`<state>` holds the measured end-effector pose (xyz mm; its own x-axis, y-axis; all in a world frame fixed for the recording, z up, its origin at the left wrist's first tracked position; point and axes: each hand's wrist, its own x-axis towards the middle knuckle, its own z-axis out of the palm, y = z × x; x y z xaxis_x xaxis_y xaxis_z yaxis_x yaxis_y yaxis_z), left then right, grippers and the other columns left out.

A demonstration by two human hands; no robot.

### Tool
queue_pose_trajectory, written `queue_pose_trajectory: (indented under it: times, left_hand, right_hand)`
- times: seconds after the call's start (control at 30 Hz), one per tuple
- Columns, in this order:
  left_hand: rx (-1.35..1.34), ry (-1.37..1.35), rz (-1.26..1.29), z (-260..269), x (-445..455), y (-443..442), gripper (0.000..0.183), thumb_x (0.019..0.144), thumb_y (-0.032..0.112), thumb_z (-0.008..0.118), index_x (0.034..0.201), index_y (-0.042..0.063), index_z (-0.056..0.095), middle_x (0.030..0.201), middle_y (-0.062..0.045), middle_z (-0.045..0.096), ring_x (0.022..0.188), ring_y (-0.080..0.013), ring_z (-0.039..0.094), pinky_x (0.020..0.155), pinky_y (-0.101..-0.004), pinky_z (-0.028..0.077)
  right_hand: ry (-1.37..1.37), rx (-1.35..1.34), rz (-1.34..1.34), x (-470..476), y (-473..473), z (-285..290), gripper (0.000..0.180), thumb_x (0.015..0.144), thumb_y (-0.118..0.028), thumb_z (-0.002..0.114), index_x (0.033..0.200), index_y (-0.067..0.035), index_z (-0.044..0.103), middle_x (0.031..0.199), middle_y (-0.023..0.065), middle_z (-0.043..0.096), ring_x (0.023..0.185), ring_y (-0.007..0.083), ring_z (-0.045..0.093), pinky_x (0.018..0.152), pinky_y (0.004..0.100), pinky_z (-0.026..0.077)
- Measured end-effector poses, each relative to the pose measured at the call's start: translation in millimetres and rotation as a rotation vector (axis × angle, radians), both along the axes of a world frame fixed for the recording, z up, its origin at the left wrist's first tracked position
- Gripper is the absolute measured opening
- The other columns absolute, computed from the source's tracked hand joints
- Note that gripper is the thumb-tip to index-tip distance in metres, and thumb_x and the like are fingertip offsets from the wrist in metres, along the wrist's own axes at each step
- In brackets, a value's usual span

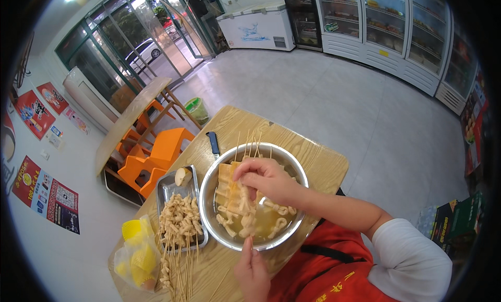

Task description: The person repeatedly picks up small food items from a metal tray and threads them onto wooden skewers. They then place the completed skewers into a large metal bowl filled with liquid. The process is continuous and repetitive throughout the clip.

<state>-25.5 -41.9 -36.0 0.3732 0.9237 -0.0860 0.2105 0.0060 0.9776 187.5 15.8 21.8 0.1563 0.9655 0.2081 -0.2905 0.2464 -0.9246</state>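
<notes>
A round stainless steel basin (303,184) stands on a wood-grain table, holding yellowish liquid, pale knotted food pieces (278,227) and flat yellowish sheets (227,184) on wooden skewers. Over the basin, my right hand (266,177) pinches the upper part of a pale, lumpy food strand (247,218). My left hand (254,266), at the basin's near rim, grips the strand's lower end between thumb and finger; whether a skewer is inside is hidden. Left of the basin, a metal tray (160,184) carries many skewered pale knots (180,220) and a whitish round piece (183,177).
A blue-handled knife (213,142) lies behind the basin. Loose skewers (184,274) extend from the tray over the table (325,157). A plastic bag (137,259) with yellow foam-netted items sits at the left edge. Orange chairs (168,145) and a lined bin (196,110) stand beyond.
</notes>
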Motion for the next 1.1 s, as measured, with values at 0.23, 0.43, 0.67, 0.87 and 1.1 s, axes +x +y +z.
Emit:
queue_pose_trajectory:
  times: [0.23, 0.43, 0.67, 0.87, 1.1]
  left_hand:
    - [-0.004, -0.035, -0.005, -9.3, -5.0, 8.7, 0.037, 0.101, 0.012, 0.043, 0.137, 0.005, 0.047, 0.068, 0.006, 0.041, 0.055, -0.0035, 0.034, 0.049, -0.0182, 0.029]
    - [-0.002, -0.258, 0.034, -7.2, 1.8, 7.6, 0.038, 0.098, 0.009, 0.044, 0.133, -0.006, 0.047, 0.060, -0.002, 0.046, 0.050, -0.0085, 0.041, 0.047, -0.0231, 0.035]
    - [-0.057, -0.295, 0.086, 27.5, 23.0, 13.4, 0.034, 0.101, 0.016, 0.040, 0.131, -0.001, 0.045, 0.057, 0.003, 0.039, 0.047, -0.0041, 0.033, 0.042, -0.0195, 0.025]
    - [-0.120, -0.387, 0.226, 14.0, -9.9, 14.7, 0.020, 0.101, 0.018, 0.039, 0.111, 0.005, 0.050, 0.057, 0.003, 0.036, 0.044, -0.0041, 0.027, 0.039, -0.0197, 0.021]
    - [-0.069, -0.411, 0.330, 15.3, -31.8, 17.4, 0.019, 0.101, 0.018, 0.040, 0.108, 0.003, 0.050, 0.057, 0.002, 0.038, 0.046, -0.0042, 0.030, 0.041, -0.0194, 0.023]
  right_hand:
    - [0.058, -0.045, 0.169, -5.4, -2.9, 5.2, 0.019, 0.098, -0.019, 0.050, 0.105, -0.004, 0.061, 0.086, -0.0010, 0.057, 0.075, 0.0069, 0.058, 0.066, 0.0224, 0.050]
    - [-0.321, 0.140, 0.192, -13.1, -1.3, -7.7, 0.031, 0.100, -0.029, 0.049, 0.112, -0.002, 0.058, 0.095, 0.0013, 0.056, 0.085, 0.0082, 0.055, 0.076, 0.0234, 0.047]
    - [-0.006, 0.049, 0.112, -31.5, -0.1, -16.7, 0.045, 0.100, -0.033, 0.049, 0.134, -0.004, 0.042, 0.104, 0.0047, 0.054, 0.091, 0.0113, 0.052, 0.082, 0.0263, 0.046]
    - [-0.677, -0.052, 0.156, -8.1, -11.7, -12.9, 0.021, 0.092, -0.018, 0.054, 0.099, -0.001, 0.063, 0.077, 0.0140, 0.063, 0.075, 0.0245, 0.063, 0.072, 0.0349, 0.050]
    - [-1.331, 0.186, 0.192, -47.3, 28.2, -45.9, 0.026, 0.089, -0.017, 0.058, 0.110, -0.002, 0.061, 0.092, 0.0161, 0.065, 0.087, 0.0353, 0.064, 0.076, 0.0437, 0.051]
